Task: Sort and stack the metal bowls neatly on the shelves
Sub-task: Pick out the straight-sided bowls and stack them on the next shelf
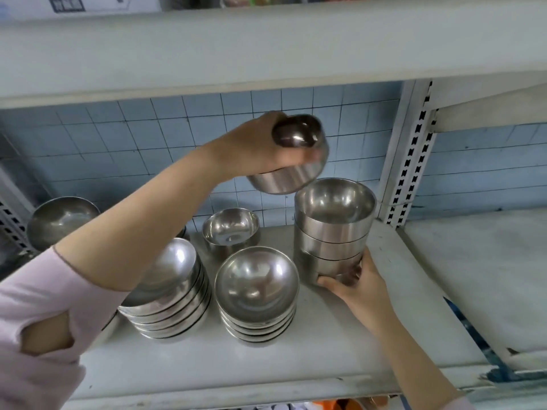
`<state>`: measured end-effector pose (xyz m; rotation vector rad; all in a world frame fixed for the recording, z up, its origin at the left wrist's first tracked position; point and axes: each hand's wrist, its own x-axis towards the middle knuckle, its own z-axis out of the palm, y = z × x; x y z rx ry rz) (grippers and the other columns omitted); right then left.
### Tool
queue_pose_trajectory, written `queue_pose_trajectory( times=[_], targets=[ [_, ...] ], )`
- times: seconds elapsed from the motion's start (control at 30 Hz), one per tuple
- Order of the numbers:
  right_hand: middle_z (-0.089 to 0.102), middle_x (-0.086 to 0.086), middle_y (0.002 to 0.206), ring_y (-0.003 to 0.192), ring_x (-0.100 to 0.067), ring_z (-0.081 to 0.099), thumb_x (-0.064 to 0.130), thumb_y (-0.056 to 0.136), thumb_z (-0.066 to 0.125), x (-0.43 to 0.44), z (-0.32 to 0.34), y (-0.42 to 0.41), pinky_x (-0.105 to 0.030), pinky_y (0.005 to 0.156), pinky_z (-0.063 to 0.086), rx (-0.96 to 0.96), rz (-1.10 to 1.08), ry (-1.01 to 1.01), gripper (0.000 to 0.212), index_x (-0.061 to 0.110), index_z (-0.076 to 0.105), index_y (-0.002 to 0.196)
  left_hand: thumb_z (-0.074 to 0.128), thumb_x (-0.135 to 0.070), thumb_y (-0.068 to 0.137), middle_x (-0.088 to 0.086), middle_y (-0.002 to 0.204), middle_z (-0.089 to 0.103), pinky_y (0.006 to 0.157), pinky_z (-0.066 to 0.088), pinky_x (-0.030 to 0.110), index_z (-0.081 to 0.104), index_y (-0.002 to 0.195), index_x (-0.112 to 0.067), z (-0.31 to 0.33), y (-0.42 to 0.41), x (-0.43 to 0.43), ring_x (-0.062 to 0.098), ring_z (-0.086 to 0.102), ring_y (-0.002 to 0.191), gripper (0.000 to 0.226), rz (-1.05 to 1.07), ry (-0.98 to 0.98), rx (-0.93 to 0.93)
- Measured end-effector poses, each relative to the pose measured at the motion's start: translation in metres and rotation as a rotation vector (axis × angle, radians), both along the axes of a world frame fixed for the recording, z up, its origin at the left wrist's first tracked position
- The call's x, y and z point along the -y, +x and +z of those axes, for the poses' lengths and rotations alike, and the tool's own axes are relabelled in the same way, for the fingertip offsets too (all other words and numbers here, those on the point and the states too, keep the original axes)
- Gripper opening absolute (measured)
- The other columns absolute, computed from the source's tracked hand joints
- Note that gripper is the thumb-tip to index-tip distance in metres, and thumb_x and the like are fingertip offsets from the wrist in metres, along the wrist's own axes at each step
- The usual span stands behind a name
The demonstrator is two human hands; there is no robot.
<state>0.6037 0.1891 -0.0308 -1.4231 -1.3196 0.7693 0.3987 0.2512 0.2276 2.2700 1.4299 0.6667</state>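
My left hand (260,146) grips a steel bowl (291,164) by its rim, tilted in the air just above and left of a tall stack of straight-sided bowls (333,229). My right hand (353,287) holds the bottom of that stack on the white shelf (296,362). A stack of wide shallow bowls (256,294) stands in the middle of the shelf. Another such stack (174,291) leans at the left, partly behind my left forearm. A small pile of deeper bowls (231,230) sits behind them.
One large bowl (60,220) lies at the far left against the blue tiled wall (148,140). The upper shelf (266,48) hangs close above. A perforated upright post (411,161) bounds the right side, with another white shelf (479,261) beyond it.
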Motion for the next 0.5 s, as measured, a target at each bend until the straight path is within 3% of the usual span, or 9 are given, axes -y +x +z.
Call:
queue_pose_trajectory(
  times=[0.1,0.23,0.4,0.5],
  targets=[
    [0.068,0.018,0.103,0.092,0.005,0.064,0.038,0.054,0.094,-0.001,0.0,0.001,-0.014,0.076,0.048,0.031,-0.004,0.015,0.078,0.035,0.048,0.117,0.071,-0.066,0.071,-0.016,0.117,0.058,0.076,0.046,0.021,0.043,0.133,-0.032,-0.001,0.031,0.01,0.008,0.058,0.103,0.076,-0.114,-0.016,-0.111],
    [0.067,0.019,0.104,0.093,0.011,0.061,0.041,0.053,0.093,-0.003,0.0,0.004,-0.004,0.073,0.045,0.055,0.014,0.028,0.082,0.029,0.048,0.12,0.069,-0.061,0.076,-0.015,0.122,0.05,0.076,0.037,0.011,0.036,0.141,-0.029,-0.016,0.055,0.006,0.008,0.05,0.108,0.08,-0.17,-0.071,-0.216],
    [0.067,0.018,0.106,0.095,0.007,0.062,0.05,0.05,0.091,-0.006,0.0,0.009,-0.006,0.075,0.046,0.048,0.053,0.035,0.09,0.028,0.046,0.124,0.069,-0.07,0.07,-0.014,0.139,0.047,0.096,0.037,0.029,0.035,0.143,-0.036,-0.031,0.07,-0.001,0.013,0.046,0.124,0.087,-0.153,-0.055,-0.321],
    [0.066,0.018,0.107,0.095,0.007,0.062,0.05,0.049,0.091,-0.008,-0.001,0.013,-0.005,0.074,0.045,0.046,0.065,0.043,0.088,0.028,0.047,0.123,0.069,-0.07,0.07,-0.017,0.136,0.049,0.096,0.039,0.03,0.036,0.141,-0.039,-0.027,0.074,-0.003,0.011,0.048,0.122,0.085,-0.165,-0.087,-0.368]
  ],
)
